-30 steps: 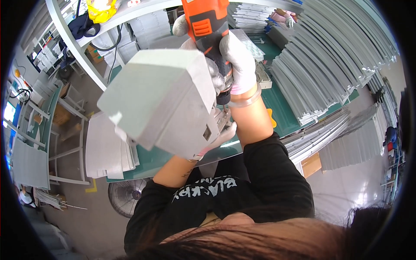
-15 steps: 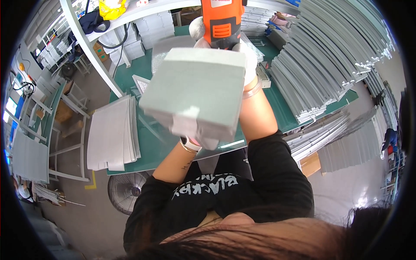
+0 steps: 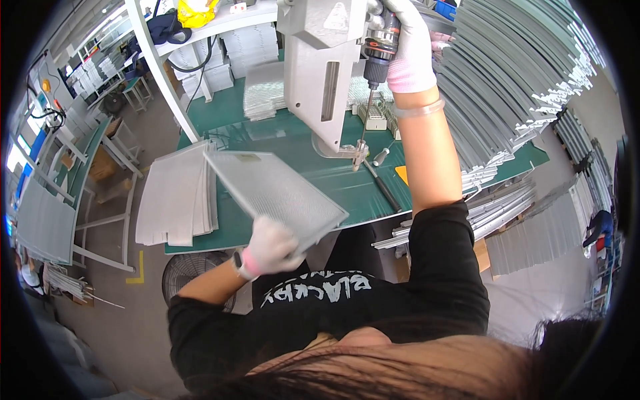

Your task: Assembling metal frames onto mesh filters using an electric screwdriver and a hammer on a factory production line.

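Note:
My right hand [image 3: 412, 43], in a white glove, is up high and wrapped round a power drill [image 3: 381, 48] with a black chuck. Its long thin bit points down at the table. Close beside the drill hangs a large pale grey housing [image 3: 313, 73] with a slot and a clear foot. Low on the left, my gloved left hand [image 3: 270, 247] grips the near edge of a framed grey mesh panel [image 3: 273, 190], held tilted over the table. Its fingertips are partly hidden. Below the bit lie a black-handled tool [image 3: 383, 187] and a small screwdriver [image 3: 381, 157].
A stack of pale sheets [image 3: 175, 197] overhangs the green table [image 3: 247, 138] at left. Tall piles of grey panels [image 3: 490, 87] stand at right. Behind are a white shelf post [image 3: 160, 73] and bubble-wrapped items [image 3: 265, 90]. A floor fan [image 3: 193, 273] stands below the table.
The drill has turned from lying toward me, with a big grey block in front, to bit-down. My left hand has left that block, moved left and taken hold of the mesh panel.

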Motion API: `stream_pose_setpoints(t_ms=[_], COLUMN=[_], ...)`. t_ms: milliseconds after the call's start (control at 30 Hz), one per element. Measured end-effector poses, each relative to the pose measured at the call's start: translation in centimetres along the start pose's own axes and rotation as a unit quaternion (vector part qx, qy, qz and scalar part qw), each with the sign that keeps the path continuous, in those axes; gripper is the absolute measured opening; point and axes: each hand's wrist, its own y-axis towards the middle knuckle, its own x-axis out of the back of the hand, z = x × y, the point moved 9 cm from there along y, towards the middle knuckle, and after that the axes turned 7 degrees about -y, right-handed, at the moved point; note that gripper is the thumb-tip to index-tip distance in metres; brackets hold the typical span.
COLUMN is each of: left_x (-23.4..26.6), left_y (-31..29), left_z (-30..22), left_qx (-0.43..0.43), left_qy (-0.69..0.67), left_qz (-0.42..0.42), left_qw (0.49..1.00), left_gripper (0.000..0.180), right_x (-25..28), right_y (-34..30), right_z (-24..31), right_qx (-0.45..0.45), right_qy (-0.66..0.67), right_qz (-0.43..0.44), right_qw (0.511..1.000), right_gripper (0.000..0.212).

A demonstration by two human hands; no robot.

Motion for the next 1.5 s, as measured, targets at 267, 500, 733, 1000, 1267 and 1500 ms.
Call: stream_pose_setpoints(t_ms=[267,500,733,1000,1267,1500], left_x=[-11.7,-0.4,-2.2,-1.9,-2.0,-2.3], left_y=[-16.5,-1.4,2.6,1.4,1.6,0.9], left_z=[0.8,11.8,4.0,2.1,1.7,2.0], left_qx=[-0.047,0.355,0.217,0.231,0.24,0.221], left_qy=[0.066,0.146,0.049,0.071,0.059,0.054], left_qz=[0.404,-0.094,-0.096,-0.106,-0.1,-0.108], left_qw=[0.911,0.918,0.97,0.964,0.964,0.968], left_gripper=[0.027,0.039,0.02,0.026,0.027,0.024], right_x=[1.4,1.8,2.6,2.6,2.1,1.9], right_y=[-0.6,-1.6,-4.3,-8.0,-10.3,-10.3], right_z=[-3.1,-3.7,-4.9,-6.6,-9.6,-10.1], right_qx=[-0.05,-0.015,0.0,0.014,0.006,-0.015], right_qy=[0.119,0.212,0.016,-0.049,-0.039,-0.04], right_qz=[0.021,0.032,0.003,0.027,0.053,0.038], right_qw=[0.991,0.977,1.0,0.998,0.998,0.998], right_gripper=[0.02,0.029,0.041,0.057,0.036,0.037])
